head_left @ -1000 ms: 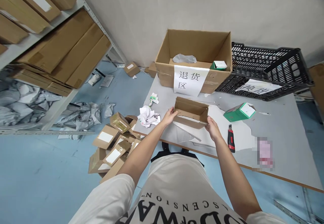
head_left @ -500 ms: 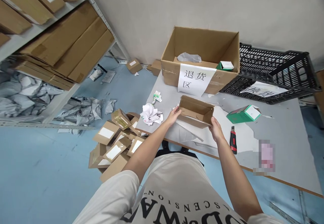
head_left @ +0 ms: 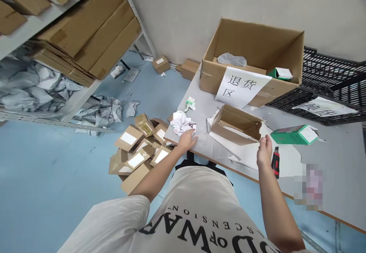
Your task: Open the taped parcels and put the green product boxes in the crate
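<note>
Well, small box open; right hand alongside.

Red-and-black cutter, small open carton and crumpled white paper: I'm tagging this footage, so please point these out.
Red-and-black cutter (head_left: 275,163), head view: middle of its handle.
Small open carton (head_left: 230,134), head view: outside of its near wall.
Crumpled white paper (head_left: 180,123), head view: middle of the wad.

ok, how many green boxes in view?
2. One green box lies on the table, right of the small carton; the other sits inside the large carton, toward its right end. More may be hidden there.
</note>
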The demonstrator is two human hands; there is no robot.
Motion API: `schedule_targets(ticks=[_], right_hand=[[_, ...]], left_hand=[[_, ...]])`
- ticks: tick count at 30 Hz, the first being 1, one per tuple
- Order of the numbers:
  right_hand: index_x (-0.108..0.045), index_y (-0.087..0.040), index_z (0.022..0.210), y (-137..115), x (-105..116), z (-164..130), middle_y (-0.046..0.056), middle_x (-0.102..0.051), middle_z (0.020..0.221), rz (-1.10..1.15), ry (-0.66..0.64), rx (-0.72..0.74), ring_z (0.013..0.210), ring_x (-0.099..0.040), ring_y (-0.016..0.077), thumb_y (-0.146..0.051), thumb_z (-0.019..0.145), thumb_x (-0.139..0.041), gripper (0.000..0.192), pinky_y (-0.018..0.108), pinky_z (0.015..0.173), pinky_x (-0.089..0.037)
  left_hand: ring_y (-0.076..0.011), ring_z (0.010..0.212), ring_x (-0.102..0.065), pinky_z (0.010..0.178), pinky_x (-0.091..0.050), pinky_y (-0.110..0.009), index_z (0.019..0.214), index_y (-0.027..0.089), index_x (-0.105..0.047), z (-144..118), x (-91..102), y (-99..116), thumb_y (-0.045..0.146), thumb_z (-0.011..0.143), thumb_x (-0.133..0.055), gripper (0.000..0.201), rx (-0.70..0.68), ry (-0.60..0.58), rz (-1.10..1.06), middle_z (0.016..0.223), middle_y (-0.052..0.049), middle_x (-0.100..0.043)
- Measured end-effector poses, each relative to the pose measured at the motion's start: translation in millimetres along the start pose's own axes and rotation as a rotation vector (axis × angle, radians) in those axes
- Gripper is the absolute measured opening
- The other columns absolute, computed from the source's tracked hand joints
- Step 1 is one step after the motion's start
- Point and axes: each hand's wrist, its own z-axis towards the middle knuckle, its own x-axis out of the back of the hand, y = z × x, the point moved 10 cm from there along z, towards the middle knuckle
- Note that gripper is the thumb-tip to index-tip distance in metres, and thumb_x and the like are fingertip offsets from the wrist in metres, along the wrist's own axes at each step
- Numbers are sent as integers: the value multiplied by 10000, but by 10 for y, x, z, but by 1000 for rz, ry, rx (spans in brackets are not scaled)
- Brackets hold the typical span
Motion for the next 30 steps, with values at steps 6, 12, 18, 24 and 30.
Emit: schedule_targets(ticks=[6,12,18,24,30], right_hand=[[-261,-142,1449,-70,-63,-231,129,-276,1506,-106,85,38,1373,-272,244,-612,870,-343,750,404,1125,-192],[-223,-124,1458,32,-77,-396,146,-247,1513,-80,127,-7,1379,-261,259,-626,854,-337,794,416,1118,-213],[-212,-137,1461,161,-20,-581,148,-234,1518,-59,183,-82,1380,-262,271,-636,831,-372,820,436,1112,-223],[-258,-117,1445,112,-92,-629,178,-279,1494,9,171,-129,1300,-400,285,-627,823,-392,815,414,1067,-313],[-330,-124,1414,99,-82,-587,169,-353,1459,12,216,-123,1262,-439,275,-601,838,-372,749,407,1049,-336]], left_hand=[[-351,1417,-7,1113,-108,-531,1461,66,-163,-6,108,-662,560,786,-515,907,82,-82,490,1540,-194,-49],[-374,1411,-8,1087,-142,-547,1465,54,-122,43,-129,-837,585,793,-464,922,-2,-197,568,1535,-213,-31],[-384,1405,-78,1077,-191,-548,1457,63,-189,106,-188,-867,527,814,-473,842,-130,-189,578,1533,-211,-93],[-396,1397,-107,1056,-218,-571,1438,63,-243,182,-171,-879,456,835,-463,752,-207,-129,574,1518,-229,-146],[-382,1398,-119,1057,-231,-560,1429,77,-267,165,-128,-790,368,843,-461,682,-239,-118,585,1515,-215,-177]])
